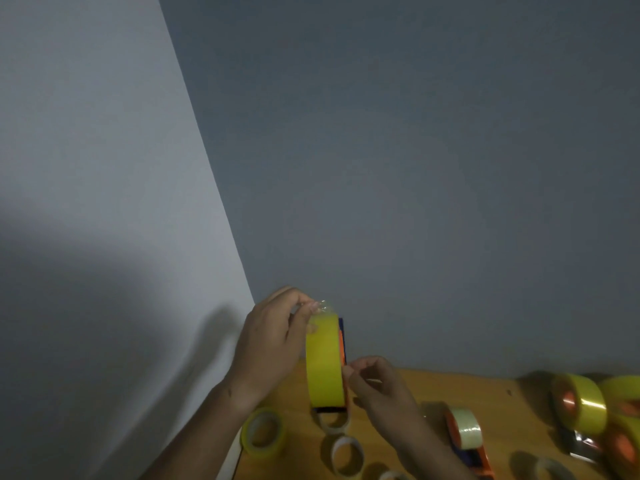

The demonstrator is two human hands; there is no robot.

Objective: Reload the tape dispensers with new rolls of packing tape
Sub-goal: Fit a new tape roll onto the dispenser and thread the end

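Note:
A full yellow tape roll (323,362) sits on an orange and blue dispenser (342,344), held upright above the wooden table (460,386). My left hand (273,341) is at the roll's left side, its fingertips pinching the crinkled clear tape end (322,306) at the top. My right hand (375,382) grips the dispenser's right side near the roll's lower half. The dispenser's lower part is mostly hidden behind the roll.
On the table lie a thin yellow roll (263,433), empty cardboard cores (346,453), a second orange dispenser with a pale roll (465,431), and several loaded yellow rolls (580,403) at the right. Grey walls meet in a corner behind.

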